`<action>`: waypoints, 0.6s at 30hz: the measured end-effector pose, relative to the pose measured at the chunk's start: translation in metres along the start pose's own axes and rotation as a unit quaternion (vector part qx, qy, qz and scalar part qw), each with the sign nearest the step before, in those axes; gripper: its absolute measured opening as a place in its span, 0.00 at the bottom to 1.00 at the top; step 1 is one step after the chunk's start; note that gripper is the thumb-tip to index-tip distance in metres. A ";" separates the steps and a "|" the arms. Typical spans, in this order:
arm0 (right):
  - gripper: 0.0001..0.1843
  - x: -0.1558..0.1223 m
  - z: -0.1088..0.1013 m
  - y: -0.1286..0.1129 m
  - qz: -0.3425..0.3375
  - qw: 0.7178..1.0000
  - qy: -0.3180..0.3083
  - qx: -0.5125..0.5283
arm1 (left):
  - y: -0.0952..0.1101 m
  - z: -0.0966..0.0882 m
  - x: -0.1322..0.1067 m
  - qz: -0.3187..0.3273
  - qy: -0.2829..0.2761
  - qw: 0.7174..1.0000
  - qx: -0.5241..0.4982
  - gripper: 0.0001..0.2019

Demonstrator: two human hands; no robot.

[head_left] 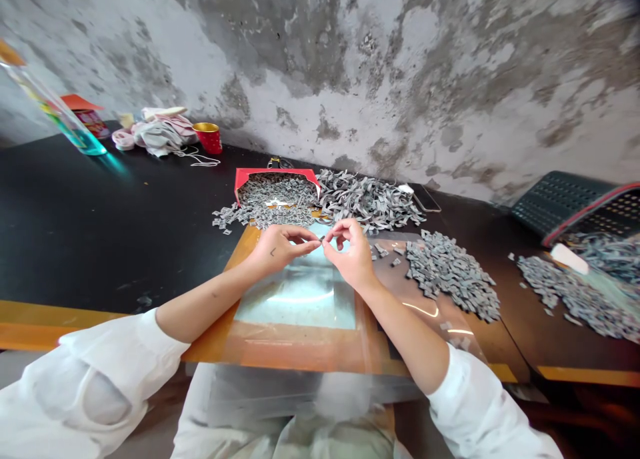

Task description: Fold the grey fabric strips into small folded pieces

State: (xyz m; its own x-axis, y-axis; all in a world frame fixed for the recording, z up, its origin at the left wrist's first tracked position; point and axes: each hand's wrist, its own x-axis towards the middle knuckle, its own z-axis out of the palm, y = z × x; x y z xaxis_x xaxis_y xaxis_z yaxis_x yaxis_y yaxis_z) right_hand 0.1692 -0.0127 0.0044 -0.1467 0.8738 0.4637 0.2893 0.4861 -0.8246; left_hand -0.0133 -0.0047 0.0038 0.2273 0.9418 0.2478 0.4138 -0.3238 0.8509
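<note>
The left hand (pixel 280 248) and the right hand (pixel 351 256) meet above the worktop (pixel 100 212), each closed to a pinch. Their thumbs and forefingers grip a tiny dark sliver (pixel 322 238), too small to make out its form. It lies between the two sets of fingertips, above a clear glass pane (pixel 295 299) set in an orange board (pixel 300 342).

The sliver's small size is the main risk: if either pinch loosened, it could fall among the loose grey folded pieces (pixel 450 276) just right of the right hand and be hard to pick out. The right forearm (pixel 405 329) crosses a clear plastic sheet (pixel 423 306) close to that pile, so a sideways movement could sweep pieces out of place.

Ahead of the hands, an open red carton (pixel 275 186) spills more grey pieces, touching a tangle of grey strips (pixel 367 199), so a careless reach could mix them. Well right of the right hand, another grey heap (pixel 575 299) lies near a dark perforated plastic basket (pixel 563 202).
</note>
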 end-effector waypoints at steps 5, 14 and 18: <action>0.13 0.000 0.000 0.002 0.011 1.000 0.008 0.026 | -0.004 0.000 0.000 -0.007 -0.017 0.999 -0.034 0.17; 0.12 0.003 0.000 0.007 0.035 0.997 -0.004 0.064 | -0.001 0.000 0.000 -0.006 -0.009 1.000 0.003 0.15; 0.11 0.003 -0.001 0.009 0.030 0.996 -0.016 0.081 | -0.002 -0.001 0.000 -0.020 -0.019 1.000 0.002 0.14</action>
State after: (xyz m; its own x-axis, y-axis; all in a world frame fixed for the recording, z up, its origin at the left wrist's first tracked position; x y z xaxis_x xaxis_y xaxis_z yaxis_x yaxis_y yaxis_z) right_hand 0.1719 -0.0058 -0.0018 -0.1645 0.9001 0.4034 0.1424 0.4264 -0.8933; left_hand -0.0149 -0.0038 0.0020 0.2440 0.9497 0.1963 0.4265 -0.2869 0.8578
